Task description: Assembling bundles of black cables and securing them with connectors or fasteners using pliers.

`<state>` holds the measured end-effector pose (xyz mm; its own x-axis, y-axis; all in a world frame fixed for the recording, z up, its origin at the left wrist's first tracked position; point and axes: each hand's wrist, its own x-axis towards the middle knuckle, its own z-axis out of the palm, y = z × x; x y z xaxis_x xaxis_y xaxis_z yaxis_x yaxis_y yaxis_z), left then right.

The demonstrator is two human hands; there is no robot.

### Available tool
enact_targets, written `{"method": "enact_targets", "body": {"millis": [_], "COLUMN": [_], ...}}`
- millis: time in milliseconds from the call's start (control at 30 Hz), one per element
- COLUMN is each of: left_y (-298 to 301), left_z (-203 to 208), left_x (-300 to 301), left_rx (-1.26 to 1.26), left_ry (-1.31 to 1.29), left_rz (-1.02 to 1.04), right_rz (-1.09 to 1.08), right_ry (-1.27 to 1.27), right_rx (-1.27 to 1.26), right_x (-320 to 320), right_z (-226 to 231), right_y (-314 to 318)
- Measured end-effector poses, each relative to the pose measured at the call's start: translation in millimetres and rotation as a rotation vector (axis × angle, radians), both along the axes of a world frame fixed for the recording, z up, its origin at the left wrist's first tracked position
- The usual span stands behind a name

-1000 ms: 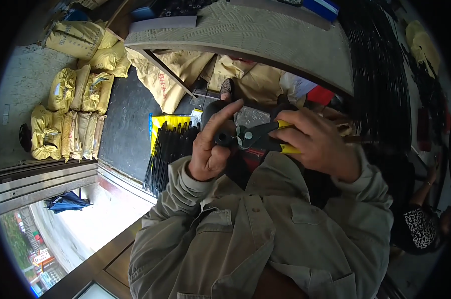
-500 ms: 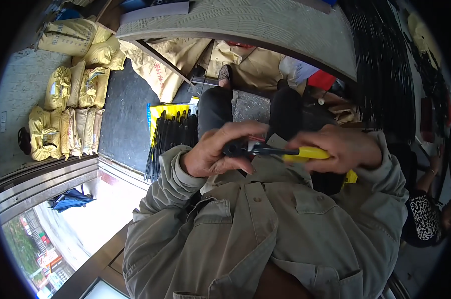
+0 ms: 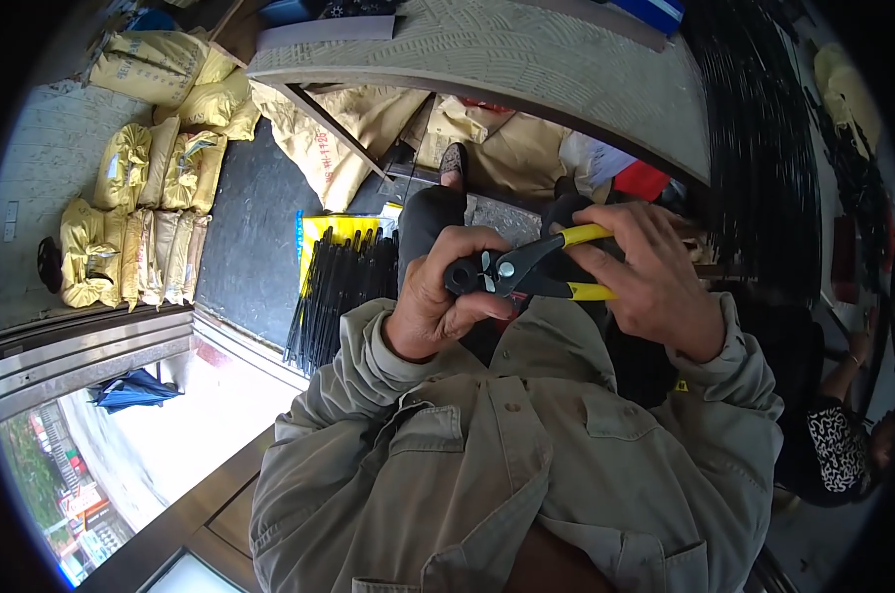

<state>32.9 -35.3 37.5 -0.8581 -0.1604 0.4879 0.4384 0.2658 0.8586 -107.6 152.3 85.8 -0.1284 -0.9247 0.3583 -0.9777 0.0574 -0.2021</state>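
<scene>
My right hand (image 3: 655,277) holds a pair of pliers (image 3: 541,255) with black jaws and yellow-tipped handles, which stand spread apart. Its fingers reach over the far handle, and the near handle lies against the hand. The jaws point left, to my left hand (image 3: 430,294), whose thumb and fingers close round a black, round-ended part (image 3: 461,278) with a hole in it. Part and jaws meet there; how deep the jaws grip cannot be seen. On the floor left of my legs, a bundle of thin black rods (image 3: 339,282) leans on a yellow bag (image 3: 340,226).
Stacked yellow sacks (image 3: 121,247) line the left wall beside a doorway. Ahead runs a patterned worktop (image 3: 487,44), with brown sacks (image 3: 516,148) beneath. Many black strands (image 3: 764,128) hang at its right end. Another person's patterned garment (image 3: 838,445) shows at far right.
The pliers' handles have spread from nearly closed to wide apart. My right hand has turned and its fingers have loosened. My left hand stays round the black part.
</scene>
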Motion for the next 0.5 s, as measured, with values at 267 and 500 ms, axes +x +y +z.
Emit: {"method": "enact_targets", "body": {"millis": [267, 500], "left_y": [15.4, -0.4], "left_z": [-5.3, 6.5], "left_x": [-8.9, -11.3], "left_rx": [0.067, 0.075], "left_ry": [0.083, -0.025], "left_rz": [0.38, 0.267], "right_rz": [-0.017, 0.184], "right_ry": [-0.235, -1.553], "right_rx": [-0.148, 0.553], "right_x": [12.5, -16.4], "right_z": [-43.1, -0.3], "right_y": [-9.0, 2.3]}}
